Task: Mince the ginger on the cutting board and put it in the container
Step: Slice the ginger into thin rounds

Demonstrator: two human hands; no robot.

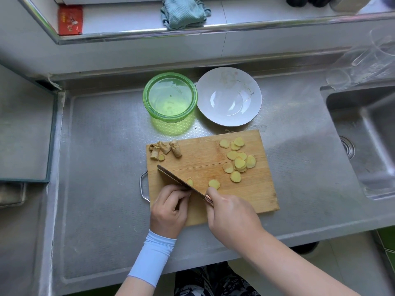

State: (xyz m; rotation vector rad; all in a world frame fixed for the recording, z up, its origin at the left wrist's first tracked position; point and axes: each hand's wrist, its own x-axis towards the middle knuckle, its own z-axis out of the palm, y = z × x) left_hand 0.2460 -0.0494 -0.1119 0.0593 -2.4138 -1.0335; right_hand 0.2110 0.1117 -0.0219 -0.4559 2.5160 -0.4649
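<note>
A wooden cutting board [205, 163] lies on the steel counter. Several yellow ginger slices [239, 161] are scattered on its right half, and brown ginger trimmings [164, 149] sit at its top left corner. My right hand [230, 214] grips the handle of a knife [177, 178], whose blade runs diagonally up to the left. My left hand [171, 208], fingers curled, holds a small ginger piece [189, 182] against the blade; most of that piece is hidden. One slice [214, 184] lies just right of the blade. A green container [170, 97] stands behind the board.
A white plate [228, 97] sits beside the green container. A sink [367, 142] opens at the right, with clear glassware [363, 63] behind it. On the back ledge lie a teal cloth [183, 12] and a red packet [70, 19]. A stove edge [25, 133] is at the left.
</note>
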